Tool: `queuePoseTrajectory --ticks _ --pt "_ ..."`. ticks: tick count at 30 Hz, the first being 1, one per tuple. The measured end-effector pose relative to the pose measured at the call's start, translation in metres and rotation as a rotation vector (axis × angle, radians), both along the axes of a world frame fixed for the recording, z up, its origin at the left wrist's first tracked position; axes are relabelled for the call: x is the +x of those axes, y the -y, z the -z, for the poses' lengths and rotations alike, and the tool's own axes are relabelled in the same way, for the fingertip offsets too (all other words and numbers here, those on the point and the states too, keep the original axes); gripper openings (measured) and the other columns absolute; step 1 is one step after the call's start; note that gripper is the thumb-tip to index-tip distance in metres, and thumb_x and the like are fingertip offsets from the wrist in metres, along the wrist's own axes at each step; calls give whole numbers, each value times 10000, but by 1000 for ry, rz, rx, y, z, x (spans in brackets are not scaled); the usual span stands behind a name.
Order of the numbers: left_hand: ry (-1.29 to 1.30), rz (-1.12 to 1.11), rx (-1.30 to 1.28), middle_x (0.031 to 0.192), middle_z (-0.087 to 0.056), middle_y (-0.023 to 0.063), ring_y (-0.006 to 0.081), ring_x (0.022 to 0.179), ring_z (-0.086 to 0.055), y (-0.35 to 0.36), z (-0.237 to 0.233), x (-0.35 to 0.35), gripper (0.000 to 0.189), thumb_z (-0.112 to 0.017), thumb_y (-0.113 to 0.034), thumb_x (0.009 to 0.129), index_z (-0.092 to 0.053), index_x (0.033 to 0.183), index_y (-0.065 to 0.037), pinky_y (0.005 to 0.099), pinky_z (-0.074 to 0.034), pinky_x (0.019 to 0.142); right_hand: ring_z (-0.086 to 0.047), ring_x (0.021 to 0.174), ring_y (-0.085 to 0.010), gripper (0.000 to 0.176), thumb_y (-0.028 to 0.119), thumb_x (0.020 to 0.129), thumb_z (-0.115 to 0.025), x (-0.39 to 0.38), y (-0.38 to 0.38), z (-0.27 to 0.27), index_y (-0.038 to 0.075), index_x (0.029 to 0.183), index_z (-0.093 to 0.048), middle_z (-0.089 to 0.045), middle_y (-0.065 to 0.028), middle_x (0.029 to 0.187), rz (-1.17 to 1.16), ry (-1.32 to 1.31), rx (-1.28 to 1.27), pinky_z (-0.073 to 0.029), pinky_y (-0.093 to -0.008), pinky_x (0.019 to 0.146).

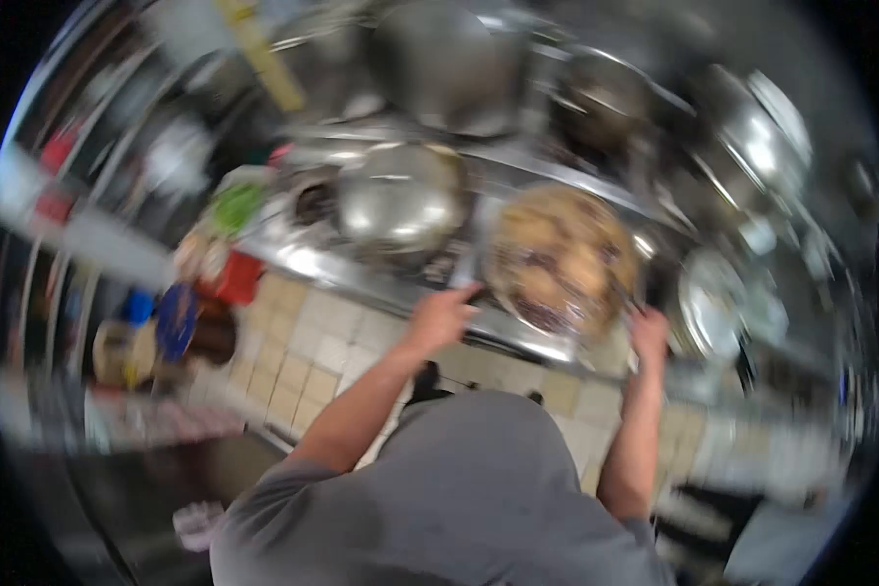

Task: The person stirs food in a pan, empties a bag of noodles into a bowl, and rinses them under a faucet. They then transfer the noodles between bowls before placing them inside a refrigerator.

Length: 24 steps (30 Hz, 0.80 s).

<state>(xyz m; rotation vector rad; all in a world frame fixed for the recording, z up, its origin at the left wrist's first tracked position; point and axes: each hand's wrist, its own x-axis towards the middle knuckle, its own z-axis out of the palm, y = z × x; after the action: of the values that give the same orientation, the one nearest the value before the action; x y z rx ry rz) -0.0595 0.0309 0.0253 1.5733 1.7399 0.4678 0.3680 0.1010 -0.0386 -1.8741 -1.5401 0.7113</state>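
A wide, round pan (pixel 566 259) of yellow-brown food with dark patches sits on the metal stove, its surface smeared by motion. Beside the pan's lower left edge is my left hand (pixel 441 320), with its fingers curled. Something dark shows at its fingertips, too blurred to name. At the lower right rim my right hand (pixel 648 332) is closed around the end of a thin utensil (pixel 623 291) that slants into the food. The utensil's head is hidden or blurred.
A domed metal lid or bowl (pixel 400 200) stands left of the pan, with large pots (pixel 449 68) behind. More metal vessels (pixel 713 303) are at the right. A red container (pixel 232 277) and green item (pixel 236 207) sit left. Tiled floor (pixel 303 342) lies below.
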Motion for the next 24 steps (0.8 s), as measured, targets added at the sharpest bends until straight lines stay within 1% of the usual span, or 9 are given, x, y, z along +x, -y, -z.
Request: queuePoseTrajectory --ticks 1,2,5,7,16,20,22,23,24 --pt "24 6 -105 1053 -705 207 366 943 -690 -1 -5 -5 501 -655 -282 916 -568 1408 -250 482 -528 810 -722 928 -300 348 282 878 -680 -12 -6 -10 -6 1063 -741 -735 -229 975 116 -36 -190 -527 -398 806" --pt "-103 38 121 1078 -701 204 365 977 -682 -1 30 -10 508 -656 -300 928 -551 1424 -281 487 -524 821 -722 929 -268 323 246 886 -670 -1 -16 24 -10 1070 -740 -742 -221 969 85 -97 -102 -517 -376 829" --pt "-156 27 116 1062 -713 186 374 981 -678 7 15 -10 512 -642 -324 950 -525 1446 -274 490 -535 864 -702 951 -385 312 226 889 -644 -15 -19 25 -26 1051 -728 -729 -231 989 86 146 -14 -516 -416 856" --pt "-134 15 87 1067 -710 188 385 1000 -673 10 11 -11 512 -638 -321 951 -521 1449 -296 499 -532 888 -708 943 -373 309 224 884 -650 -36 -12 -3 -9 1069 -733 -730 -227 988 85 211 6 -522 -429 846" --pt "-69 -13 112 1078 -703 191 394 1011 -669 10 15 -11 510 -652 -344 929 -540 1426 -330 503 -530 878 -710 944 -367 291 213 886 -679 -57 3 -28 57 1123 -741 -735 -190 1026 167 322 90 -536 -437 815" --pt "-83 -4 118 1125 -704 171 396 1019 -663 9 14 -11 498 -647 -363 929 -552 1414 -300 503 -528 865 -697 910 -390 289 212 898 -653 -71 13 -50 184 1173 -739 -732 -175 994 132 458 90 -542 -482 761" --pt "-105 19 107 1160 -698 161 395 1028 -661 4 20 -10 491 -645 -351 931 -556 1409 -286 503 -524 861 -695 869 -393 237 229 913 -617 -67 10 -40 215 1104 -757 -732 -160 947 82 604 154 -550 -496 732" --pt "-102 20 129 1162 -693 175 397 1034 -660 2 24 -9 485 -648 -339 930 -562 1404 -276 503 -523 861 -691 895 -393 244 229 911 -586 -81 11 -63 140 1077 -740 -726 -174 962 78 643 -22 -545 -501 770" --pt "-98 20 150 1164 -689 189 399 1039 -659 1 28 -9 480 -650 -328 929 -569 1399 -267 503 -522 862 -694 858 -385 215 227 896 -593 -71 4 -40 144 1033 -737 -728 -151 929 84 699 -3 -543 -512 719"
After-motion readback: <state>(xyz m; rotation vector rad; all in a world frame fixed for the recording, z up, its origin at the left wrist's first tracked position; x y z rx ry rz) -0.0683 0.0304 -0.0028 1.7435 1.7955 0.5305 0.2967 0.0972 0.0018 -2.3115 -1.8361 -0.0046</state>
